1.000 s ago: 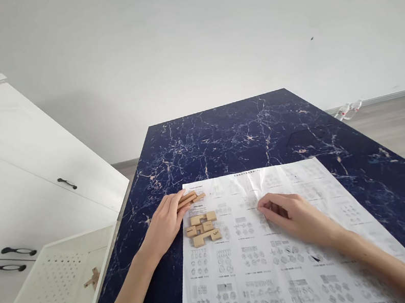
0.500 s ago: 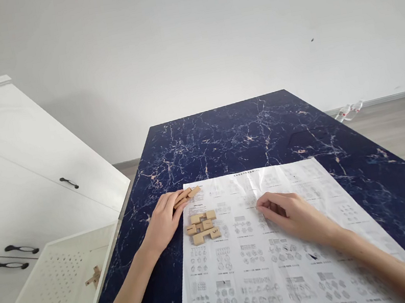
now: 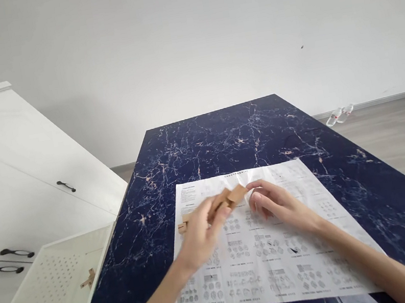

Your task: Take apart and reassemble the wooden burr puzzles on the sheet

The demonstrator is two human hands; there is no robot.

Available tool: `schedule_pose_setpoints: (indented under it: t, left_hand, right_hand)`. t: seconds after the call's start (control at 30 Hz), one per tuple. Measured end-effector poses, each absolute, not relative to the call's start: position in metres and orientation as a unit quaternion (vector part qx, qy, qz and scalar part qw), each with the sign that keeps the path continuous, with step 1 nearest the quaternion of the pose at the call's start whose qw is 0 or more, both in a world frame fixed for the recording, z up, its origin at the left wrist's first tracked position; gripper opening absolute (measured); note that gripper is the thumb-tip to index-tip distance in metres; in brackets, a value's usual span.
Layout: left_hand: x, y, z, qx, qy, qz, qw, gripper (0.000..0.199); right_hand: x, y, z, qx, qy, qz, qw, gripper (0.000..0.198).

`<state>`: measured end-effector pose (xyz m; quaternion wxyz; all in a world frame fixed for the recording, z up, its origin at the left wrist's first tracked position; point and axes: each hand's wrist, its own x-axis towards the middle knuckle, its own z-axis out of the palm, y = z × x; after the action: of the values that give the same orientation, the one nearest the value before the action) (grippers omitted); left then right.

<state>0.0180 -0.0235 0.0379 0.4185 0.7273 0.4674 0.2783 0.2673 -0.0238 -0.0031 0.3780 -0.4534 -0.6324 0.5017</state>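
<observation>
My left hand (image 3: 202, 229) is closed around several notched wooden puzzle pieces (image 3: 229, 197), raised over the sheet and angled to the right. Beside their right end is my right hand (image 3: 275, 204), with its index fingertip at the edge of the end piece; whether it touches cannot be told. Its fingers are loosely bent and apart, holding nothing. Other wooden pieces (image 3: 182, 227) lie on the sheet, mostly hidden behind my left hand. Under both hands spreads a creased instruction sheet (image 3: 257, 290) printed with rows of small diagrams.
The dark blue marbled table (image 3: 216, 139) carries the sheet. At the left stand a white cabinet (image 3: 30, 165) and an open white bin (image 3: 51, 290) with a wooden cross-shaped piece (image 3: 87, 278) in it. Clear bottles (image 3: 340, 115) lie on the floor at right.
My left hand has moved right from the sheet's upper left, bringing the wooden pieces to the middle. My right hand has loosened its fingers beside them. The view has shifted slightly.
</observation>
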Motion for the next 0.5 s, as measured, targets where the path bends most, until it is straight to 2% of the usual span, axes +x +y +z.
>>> schedule_pose_setpoints:
  t: [0.1,0.2,0.5]
  left_hand:
    - [0.048,-0.033,0.027,0.712,0.452,0.272,0.463,0.042]
    - [0.058,-0.033,0.018,0.703,0.448,0.274,0.48,0.04]
    - [0.037,-0.02,0.014,0.77,0.447,0.221,0.398,0.038]
  right_hand:
    - [0.271,-0.024,-0.004,-0.457,-0.632,0.496,0.381,0.047]
    - [0.272,-0.023,-0.006,-0.458,-0.642,0.485,0.378,0.043]
    - [0.265,-0.024,-0.006,-0.457,-0.675,0.453,0.361,0.037]
